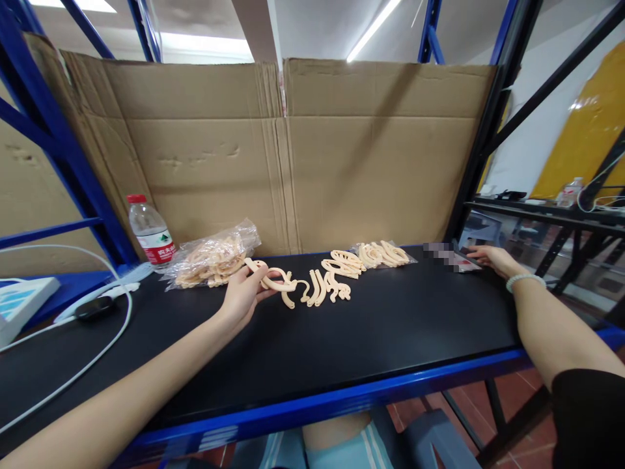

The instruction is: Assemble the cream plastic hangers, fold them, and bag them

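Note:
My left hand (244,293) holds a curved beige piece (273,281) between thumb and fingers, low over the black tabletop. Right of it lie more beige pieces: straight-ish strips (317,288), small wavy ones (338,286) and a pile of longer ones (343,263). A clear bag (383,254) of beige pieces sits behind them. Left of my left hand is a larger clear bag (209,257) full of such pieces. At the table's far right my right hand (495,259) has its fingers on a flat packet (463,262), partly blurred out.
A water bottle (152,234) with a red cap stands at the back left. White cables (127,306), a black plug piece (95,308) and a white power strip (27,306) lie at left. Cardboard (381,163) walls the back; a blue edge (342,397) runs along the front.

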`<state>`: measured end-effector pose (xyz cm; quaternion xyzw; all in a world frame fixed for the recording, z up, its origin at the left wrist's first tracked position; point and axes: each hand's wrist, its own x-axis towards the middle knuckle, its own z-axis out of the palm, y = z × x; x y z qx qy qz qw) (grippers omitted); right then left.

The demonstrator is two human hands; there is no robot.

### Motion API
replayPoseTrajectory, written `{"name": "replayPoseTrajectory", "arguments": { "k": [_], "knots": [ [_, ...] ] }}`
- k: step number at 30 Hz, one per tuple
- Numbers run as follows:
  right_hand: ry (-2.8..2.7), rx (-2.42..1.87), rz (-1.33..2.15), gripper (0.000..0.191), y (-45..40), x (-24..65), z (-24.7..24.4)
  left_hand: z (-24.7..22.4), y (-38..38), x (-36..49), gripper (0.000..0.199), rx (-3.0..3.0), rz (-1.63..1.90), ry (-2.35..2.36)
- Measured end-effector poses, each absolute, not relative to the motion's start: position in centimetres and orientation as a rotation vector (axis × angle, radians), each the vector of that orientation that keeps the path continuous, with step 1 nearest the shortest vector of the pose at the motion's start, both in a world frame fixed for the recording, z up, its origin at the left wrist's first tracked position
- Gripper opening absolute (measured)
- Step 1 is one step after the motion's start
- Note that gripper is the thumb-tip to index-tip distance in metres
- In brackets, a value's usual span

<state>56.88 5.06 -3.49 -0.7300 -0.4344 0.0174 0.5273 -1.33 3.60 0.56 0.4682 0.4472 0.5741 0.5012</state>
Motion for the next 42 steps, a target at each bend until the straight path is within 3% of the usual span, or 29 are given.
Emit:
{"name": "replayPoseTrajectory", "arguments": {
  "k": [6,10,13,15,21,27,31,34,37,42],
  "knots": [
    [-0.812,-1.702,-0.117,0.015,4.7,53.4,0.1,0.6,3.6,-1.2,0.009,1.178,1.33,1.063],
    [-0.968,-1.524,-0.108,0.023,6.9,46.4,3.2,0.5,3.1,-0.7,0.02,1.315,1.236,0.99],
    [-1.207,-1.378,0.039,0.017,7.3,37.3,3.7,0.3,2.4,-0.3,0.031,1.432,1.165,0.918],
    [-1.514,-1.181,0.36,0.018,6.2,30.4,3.1,0.0,2.1,0.0,0.034,1.5,1.115,0.878],
    [-1.971,-0.897,0.754,0.043,2.8,17.2,-0.1,-1.0,1.9,0.0,0.038,1.537,1.055,0.81],
    [-1.979,-0.937,0.805,0.048,3.3,18.4,-1.8,-1.1,2.3,-0.3,0.035,1.554,1.162,0.868],
    [-1.997,-0.972,0.548,0.02,3.3,19.8,-1.1,-0.8,2.7,-0.4,0.037,1.581,1.21,0.919],
    [-1.89,-0.961,0.742,0.01,3.0,19.0,-0.7,-0.9,2.6,-0.3,0.039,1.631,1.176,0.899],
    [-1.768,-0.922,0.993,0.021,2.5,17.7,-0.8,-1.0,2.3,0.0,0.042,1.698,1.105,0.858],
    [-1.625,-0.907,1.076,0.015,1.8,17.6,-0.6,-0.8,1.7,-0.2,0.041,1.985,1.105,0.974]
  ]
}}
